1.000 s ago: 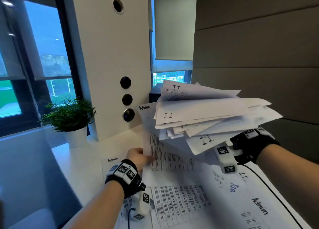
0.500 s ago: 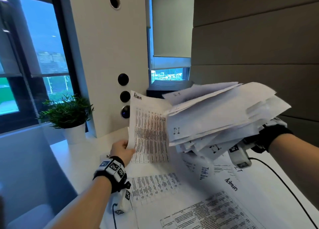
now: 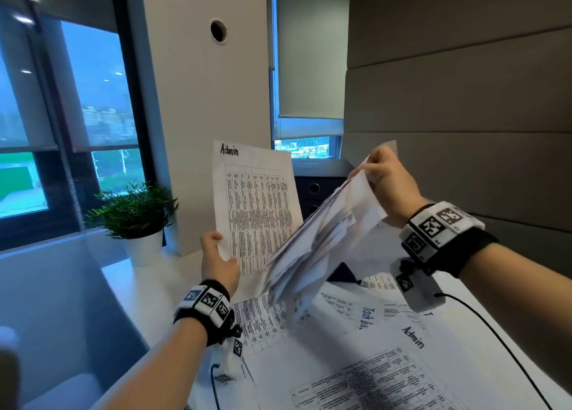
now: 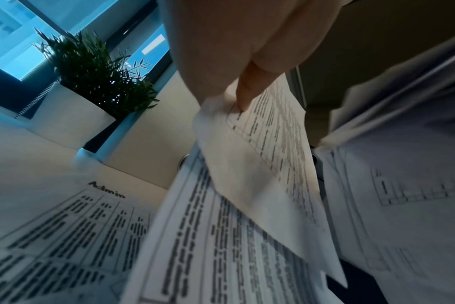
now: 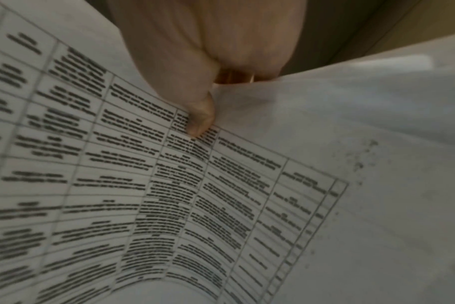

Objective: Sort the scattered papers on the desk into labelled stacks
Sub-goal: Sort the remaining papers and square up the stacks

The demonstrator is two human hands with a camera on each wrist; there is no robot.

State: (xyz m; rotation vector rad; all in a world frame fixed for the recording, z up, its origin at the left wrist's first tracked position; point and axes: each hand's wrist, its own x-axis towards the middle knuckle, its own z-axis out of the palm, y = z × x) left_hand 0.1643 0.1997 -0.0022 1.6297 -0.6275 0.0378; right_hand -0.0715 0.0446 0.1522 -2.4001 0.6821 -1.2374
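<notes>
My left hand pinches the lower left corner of one printed sheet headed "Admin" and holds it upright above the desk. In the left wrist view the thumb presses on that sheet. My right hand, raised at the right, grips a thick bundle of papers by its top edge; the bundle hangs down and fans out toward the desk. The right wrist view shows the thumb on a table-printed page. More sheets labelled "Admin" and "Task list" lie spread on the white desk.
A potted green plant stands at the desk's back left by the window. A white pillar with round holes rises behind the papers. A dark file box sits at the back. A padded wall closes the right side. A black cable trails from my right wrist.
My left hand has lifted the "Admin" sheet from the desk to upright. My right hand has risen and turned, so the bundle now hangs downward instead of lying flat.
</notes>
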